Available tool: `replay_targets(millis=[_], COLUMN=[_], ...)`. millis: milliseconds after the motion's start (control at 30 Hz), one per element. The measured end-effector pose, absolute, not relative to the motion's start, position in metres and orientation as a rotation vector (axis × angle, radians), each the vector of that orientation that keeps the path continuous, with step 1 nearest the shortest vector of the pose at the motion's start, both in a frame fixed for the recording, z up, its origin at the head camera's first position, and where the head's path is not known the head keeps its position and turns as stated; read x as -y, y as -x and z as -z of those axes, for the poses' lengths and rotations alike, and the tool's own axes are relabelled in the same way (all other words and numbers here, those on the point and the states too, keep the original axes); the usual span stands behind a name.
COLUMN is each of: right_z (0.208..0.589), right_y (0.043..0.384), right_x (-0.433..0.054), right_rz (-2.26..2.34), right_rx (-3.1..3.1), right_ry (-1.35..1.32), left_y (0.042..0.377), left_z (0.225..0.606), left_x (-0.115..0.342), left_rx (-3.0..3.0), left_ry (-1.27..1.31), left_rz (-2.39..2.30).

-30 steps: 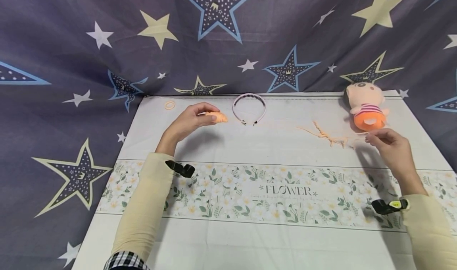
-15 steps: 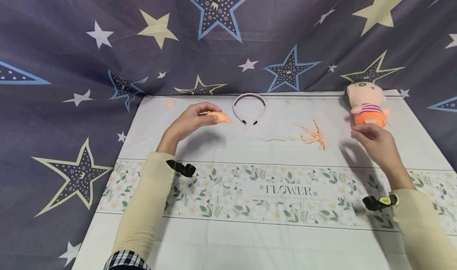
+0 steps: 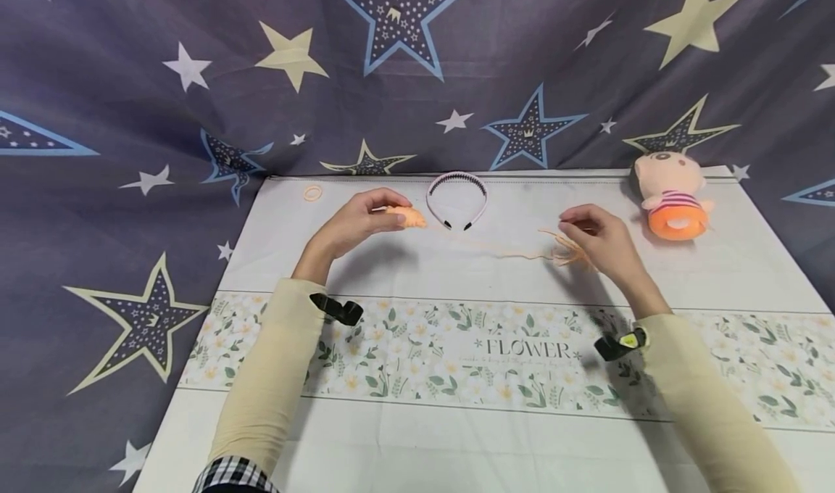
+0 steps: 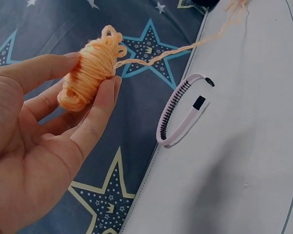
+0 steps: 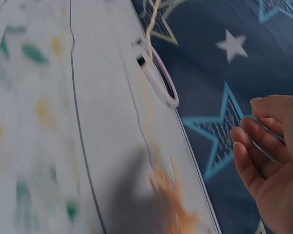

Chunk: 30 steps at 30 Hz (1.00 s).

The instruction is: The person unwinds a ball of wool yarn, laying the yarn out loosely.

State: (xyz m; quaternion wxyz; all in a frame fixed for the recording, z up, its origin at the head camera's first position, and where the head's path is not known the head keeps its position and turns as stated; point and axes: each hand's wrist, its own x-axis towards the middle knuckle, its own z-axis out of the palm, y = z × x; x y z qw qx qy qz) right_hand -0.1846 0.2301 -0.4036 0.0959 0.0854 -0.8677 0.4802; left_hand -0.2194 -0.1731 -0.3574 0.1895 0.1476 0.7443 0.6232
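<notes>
My left hand (image 3: 355,225) pinches a small wound bundle of orange yarn (image 4: 90,73) between thumb and fingers, above the table's far left part. From the bundle a strand of yarn (image 4: 173,51) runs right to a loose tangle of yarn ends (image 3: 569,252) on the table. Over that tangle hovers my right hand (image 3: 600,238), its fingers loosely bent and a gap showing between thumb and fingertips. Nothing is visible between the right fingers (image 5: 256,129) in the right wrist view. The hand partly covers the tangle in the head view.
A pale pink headband (image 3: 457,176) lies near the back edge, between the hands. An orange ring-shaped band (image 3: 313,193) is at the back left. A plush toy (image 3: 672,196) with orange bottoms lies at the back right. A star-patterned cloth (image 3: 261,109) hangs behind the table.
My right hand has moved left, from beside the plush toy to above the yarn tangle. The tangle slid left on the table and bunched up. My left hand stays nearly in place, still holding the bundle.
</notes>
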Motion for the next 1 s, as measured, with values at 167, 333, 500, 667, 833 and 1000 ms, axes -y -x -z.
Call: replay_targets(millis=[167, 333, 500, 667, 833, 1000], right_z=[0.404, 0.407, 0.42, 0.424, 0.423, 0.421], right_y=[0.194, 0.197, 0.201, 0.205, 0.208, 0.207], right_x=[-0.191, -0.151, -0.119, -0.093, -0.074, -0.064], right_rz=[-1.487, -1.514, -1.531, -1.537, -1.531, -1.555], right_rx=[2.55, 2.588, 2.585, 2.553, 2.538, 2.516], right_ry=[-0.383, -0.523, -0.622, -0.67, -0.7, -0.706], left_y=[0.219, 0.218, 0.218, 0.218, 0.218, 0.216], left_z=[0.357, 0.356, 0.357, 0.357, 0.359, 0.357], left_x=[0.171, 0.168, 0.166, 0.165, 0.164, 0.164], left_rx=[-2.096, -2.088, -2.092, -2.095, -2.058, -2.0], left_ry=[-0.417, -0.427, -0.434, -0.429, -0.446, -0.456], left_rz=[-1.738, -1.737, -1.739, -1.74, -1.763, -1.778])
